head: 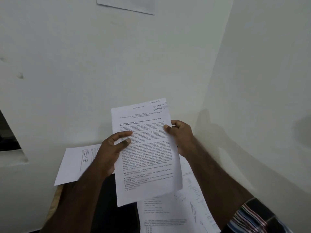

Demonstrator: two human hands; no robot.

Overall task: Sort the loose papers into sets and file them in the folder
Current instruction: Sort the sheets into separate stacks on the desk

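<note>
I hold a small stack of printed sheets point(148, 158) upright in front of me, above the table. The top corners are fanned and show handwritten labels "Section-1", "Section-2" and "Section-3". My left hand point(111, 148) grips the stack's left edge, thumb and forefinger lying over the text. My right hand point(180, 137) pinches the right edge, thumb on the front and fingers behind. More loose printed papers point(176, 211) lie on the table below the stack. Another sheet point(75, 165) with a small grid lies to the left. No folder can be made out.
A dark surface point(111, 207) shows between my forearms under the papers. A pale wall point(117, 64) rises close behind the table and turns a corner on the right. A sheet of paper point(124, 4) is stuck high on that wall. A dark opening point(8, 135) sits at the left edge.
</note>
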